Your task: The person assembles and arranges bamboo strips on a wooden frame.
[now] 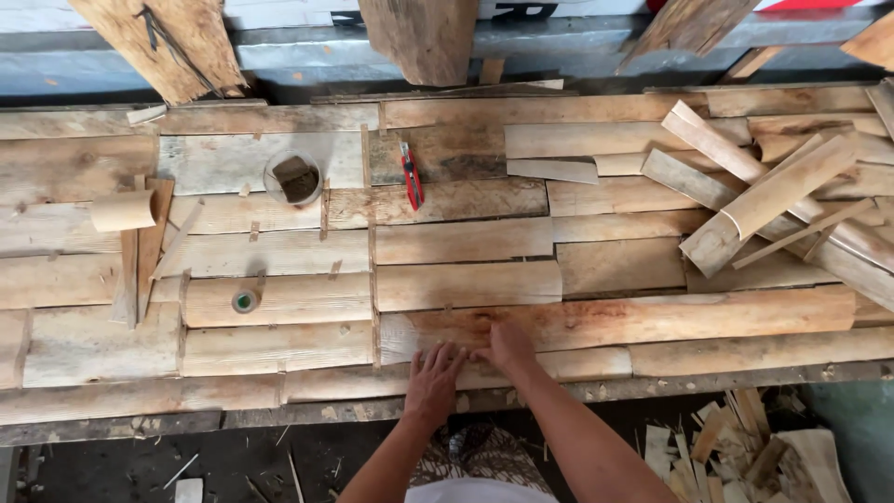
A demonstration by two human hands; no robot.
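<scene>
Both forearms reach up from the bottom edge toward the near side of a workbench [84, 410] covered with flat wood strips. Left hand [434, 371] lies palm down, fingers spread flat on a short strip [521, 366] at the front edge, gripping nothing. Right hand [507, 346] sits just beside it, touching it, fingers curled down onto the seam between that strip and the long reddish plank [652, 321] above; whether it pinches anything I cannot tell. That plank runs from mid-bench out to the right. Farther back lie a red cutter [411, 175], a clear cup [294, 177] holding something dark, and a small tape roll [245, 301] to the left. Loose curved strips [745, 191] are piled at the right, well apart from the hands. Offcuts [736, 452] litter the floor below right.
</scene>
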